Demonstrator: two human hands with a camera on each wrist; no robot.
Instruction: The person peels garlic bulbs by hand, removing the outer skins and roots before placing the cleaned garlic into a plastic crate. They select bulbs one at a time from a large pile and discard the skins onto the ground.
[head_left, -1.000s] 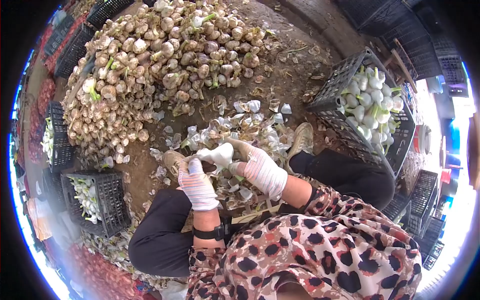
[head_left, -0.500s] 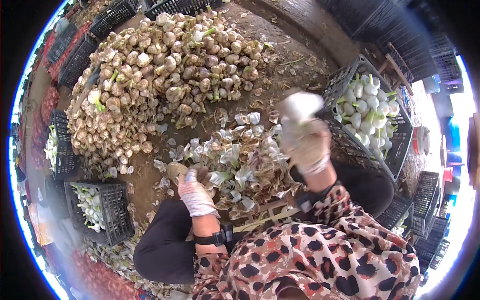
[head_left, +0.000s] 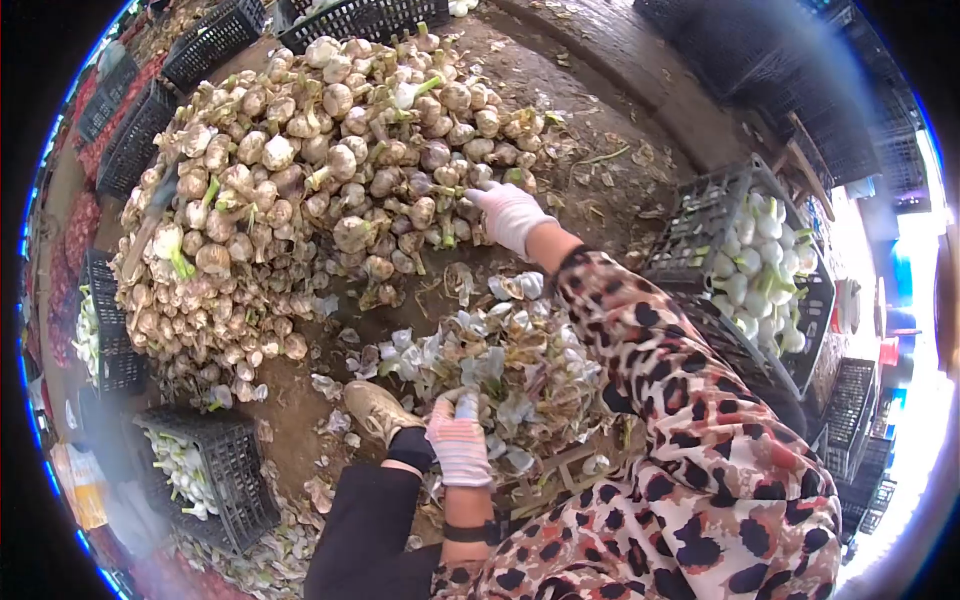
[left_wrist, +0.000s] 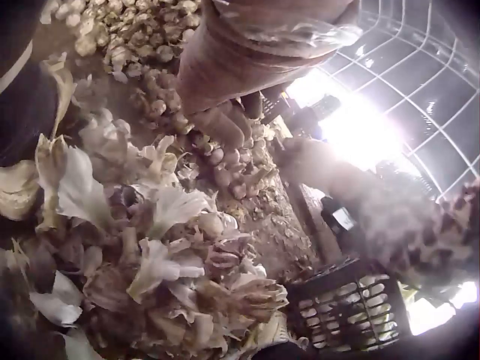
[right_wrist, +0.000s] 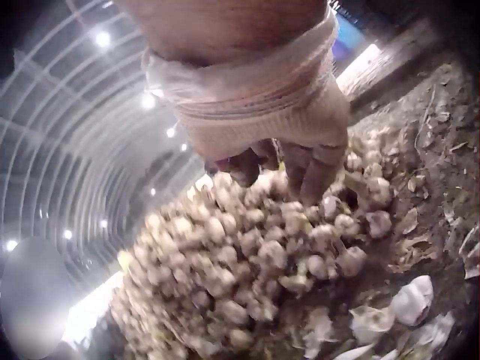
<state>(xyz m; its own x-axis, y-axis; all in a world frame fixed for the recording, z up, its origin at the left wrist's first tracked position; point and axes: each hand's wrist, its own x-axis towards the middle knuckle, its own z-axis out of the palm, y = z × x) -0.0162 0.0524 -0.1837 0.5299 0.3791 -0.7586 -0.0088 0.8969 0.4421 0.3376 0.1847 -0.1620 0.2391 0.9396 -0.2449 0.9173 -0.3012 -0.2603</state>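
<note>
My right hand (head_left: 510, 215), in a white knitted glove, reaches to the right edge of a large heap of unpeeled garlic bulbs (head_left: 340, 150). In the right wrist view its bent fingers (right_wrist: 315, 169) point down and touch bulbs on top of the heap; no bulb shows gripped between them. My left hand (head_left: 460, 440), in a striped white glove, hangs over a pile of loose garlic skins (head_left: 540, 370) between the legs. The left wrist view shows its fingers (left_wrist: 225, 127) loosely bent, with nothing seen in them.
A black crate (head_left: 700, 230) of cleaned white garlic (head_left: 760, 270) leans at the right. Another crate (head_left: 235, 480) with white garlic stands at lower left, and several more line the edges. A shoe (head_left: 380, 410) rests beside the skins. Scraps of skin litter the dirt floor.
My right hand carried a white garlic bulb from the left hand toward the right crate, then moved without it to the heap. My left hand stayed low, over the skins.
</note>
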